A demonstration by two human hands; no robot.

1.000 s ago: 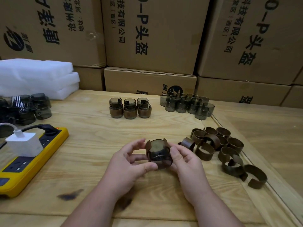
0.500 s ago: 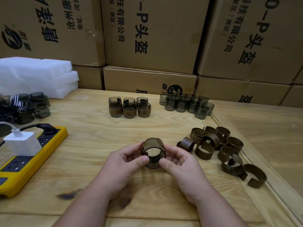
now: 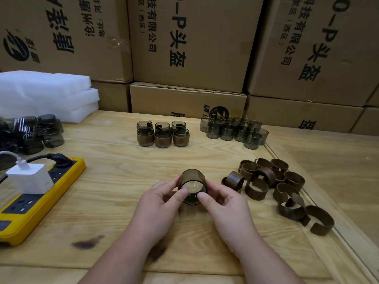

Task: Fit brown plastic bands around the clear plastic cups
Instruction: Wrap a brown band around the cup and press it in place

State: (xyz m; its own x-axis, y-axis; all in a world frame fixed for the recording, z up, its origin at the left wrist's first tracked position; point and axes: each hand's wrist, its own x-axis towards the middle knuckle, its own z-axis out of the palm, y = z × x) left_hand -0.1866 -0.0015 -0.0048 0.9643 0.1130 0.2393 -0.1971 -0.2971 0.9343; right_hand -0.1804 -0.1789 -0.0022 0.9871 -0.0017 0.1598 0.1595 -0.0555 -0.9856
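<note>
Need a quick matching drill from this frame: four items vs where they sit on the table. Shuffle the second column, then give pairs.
Items:
1. loose brown bands
2. banded cups
3. bare clear cups
4. yellow power strip

Places:
A. left edge of the table
B. far right, by the boxes
C. far centre, two rows
D. right of the hands, near side

Pairs: 1-D, 2-C, 3-B, 4-A

Bare forearms; left hand (image 3: 159, 203) and right hand (image 3: 226, 206) ungloved, without rings.
</note>
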